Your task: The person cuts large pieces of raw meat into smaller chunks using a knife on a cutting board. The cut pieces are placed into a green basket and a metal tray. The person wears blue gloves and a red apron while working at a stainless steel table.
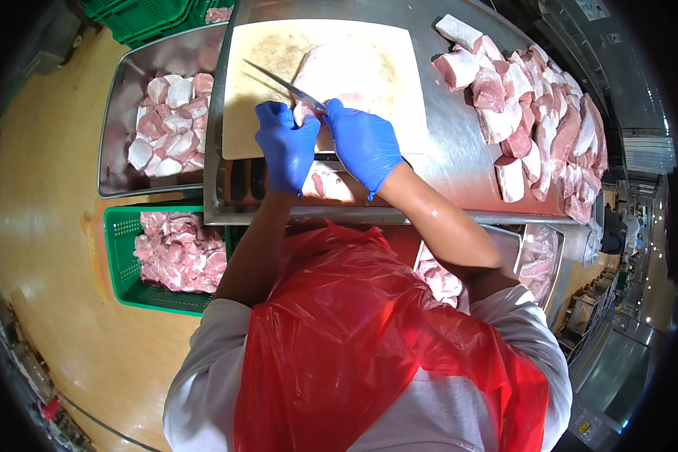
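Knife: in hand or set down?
In hand: the right hand closes around the handle end of the knife, its bare blade pointing toward the picture's upper left above the cutting board.

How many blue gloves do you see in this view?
2: one on the left hand, over the near side of the cutting board; one on the right hand, which holds the knife. Others may be hidden.

Head fisheye view, close overhead, facing down.
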A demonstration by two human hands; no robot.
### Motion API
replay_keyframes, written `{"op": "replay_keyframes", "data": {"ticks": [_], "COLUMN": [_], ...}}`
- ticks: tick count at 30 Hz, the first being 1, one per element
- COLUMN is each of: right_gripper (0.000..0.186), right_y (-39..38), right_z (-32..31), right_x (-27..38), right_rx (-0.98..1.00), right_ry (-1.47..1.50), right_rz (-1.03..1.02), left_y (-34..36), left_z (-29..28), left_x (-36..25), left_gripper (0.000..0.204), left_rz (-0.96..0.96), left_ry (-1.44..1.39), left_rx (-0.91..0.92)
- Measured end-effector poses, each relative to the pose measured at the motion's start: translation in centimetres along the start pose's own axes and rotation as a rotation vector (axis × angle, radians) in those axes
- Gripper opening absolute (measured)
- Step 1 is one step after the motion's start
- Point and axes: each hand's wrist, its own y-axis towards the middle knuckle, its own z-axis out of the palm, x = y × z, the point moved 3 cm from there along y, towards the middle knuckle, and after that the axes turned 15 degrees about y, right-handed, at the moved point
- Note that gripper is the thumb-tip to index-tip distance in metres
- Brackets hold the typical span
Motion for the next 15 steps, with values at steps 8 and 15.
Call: {"op": "replay_keyframes", "data": {"ticks": [8, 15], "right_gripper": [0.018, 0.020], "right_y": [-8.4, -13.0], "right_z": [-5.3, -10.0], "right_x": [-10.0, -12.8], "right_rx": [0.220, -0.100], "right_ry": [-0.368, 0.166], "right_rz": [-0.013, 0.253], "left_y": [-1.0, -0.4], "left_z": [-5.6, -24.6], "left_x": [3.2, 15.3], "left_gripper": [0.028, 0.034], "left_rz": [-0.133, -0.060], "left_ry": [-0.101, 0.879], "left_rx": [-0.039, 0.470]}}
